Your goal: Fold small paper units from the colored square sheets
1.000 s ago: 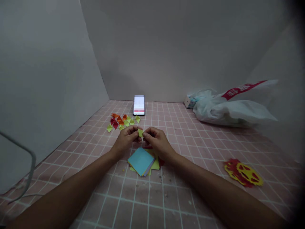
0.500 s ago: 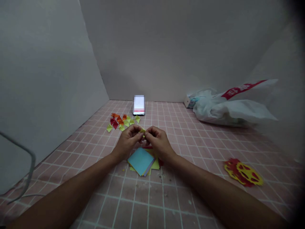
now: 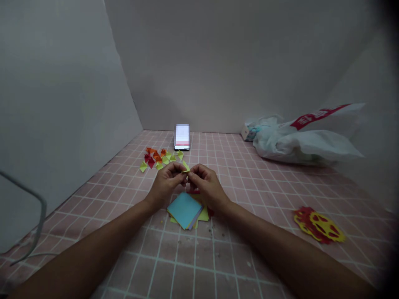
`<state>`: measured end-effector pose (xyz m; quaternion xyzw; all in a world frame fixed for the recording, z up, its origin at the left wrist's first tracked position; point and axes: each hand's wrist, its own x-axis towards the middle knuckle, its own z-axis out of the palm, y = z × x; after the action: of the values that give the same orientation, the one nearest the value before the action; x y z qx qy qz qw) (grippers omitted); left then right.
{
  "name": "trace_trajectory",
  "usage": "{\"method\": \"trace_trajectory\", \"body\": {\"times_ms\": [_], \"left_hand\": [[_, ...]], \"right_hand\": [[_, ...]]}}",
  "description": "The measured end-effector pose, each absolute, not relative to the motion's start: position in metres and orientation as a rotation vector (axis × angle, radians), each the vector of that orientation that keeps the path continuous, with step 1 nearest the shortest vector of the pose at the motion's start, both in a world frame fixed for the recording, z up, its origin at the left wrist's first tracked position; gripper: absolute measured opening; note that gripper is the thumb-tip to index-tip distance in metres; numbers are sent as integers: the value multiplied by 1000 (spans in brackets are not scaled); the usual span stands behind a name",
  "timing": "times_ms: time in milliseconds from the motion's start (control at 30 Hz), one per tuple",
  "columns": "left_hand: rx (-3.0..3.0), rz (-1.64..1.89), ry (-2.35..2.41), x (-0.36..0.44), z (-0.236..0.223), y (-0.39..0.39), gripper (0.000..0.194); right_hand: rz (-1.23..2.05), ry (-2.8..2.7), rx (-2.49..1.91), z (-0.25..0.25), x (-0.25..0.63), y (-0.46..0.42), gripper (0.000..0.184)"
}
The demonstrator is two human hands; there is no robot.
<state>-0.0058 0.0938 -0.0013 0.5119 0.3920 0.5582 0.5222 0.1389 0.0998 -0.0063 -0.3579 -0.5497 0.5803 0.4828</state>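
Pink grid-patterned tabletop (image 3: 205,257), with the small folded yellow paper (image 3: 186,167) pinched between left hand (image 3: 166,181) and right hand (image 3: 207,182), held just beyond the square paper sheets (image 3: 183,209); uneven finger pressure could skew or tear it, a loosened pinch drop it.

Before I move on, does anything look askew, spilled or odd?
Slightly: the light-blue-topped stack of square paper lies askew, its lower layers poking out unevenly, and small dark specks mark the pink, white-gridded surface beside it.
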Motion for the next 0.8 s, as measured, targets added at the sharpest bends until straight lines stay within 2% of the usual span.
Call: {"method": "trace_trajectory", "body": {"times_ms": [300, 667, 800], "left_hand": [[1196, 1290, 940, -3, 4, 91, 11], [1444, 1306, 1021, -9, 0, 94, 4], [1418, 1319, 998, -8, -4, 95, 12]], "right_hand": [[1452, -1334, -847, -7, 140, 101, 15], [1532, -1347, -827, -4, 141, 101, 29], [1514, -1346, -889, -4, 142, 102, 24]]}}
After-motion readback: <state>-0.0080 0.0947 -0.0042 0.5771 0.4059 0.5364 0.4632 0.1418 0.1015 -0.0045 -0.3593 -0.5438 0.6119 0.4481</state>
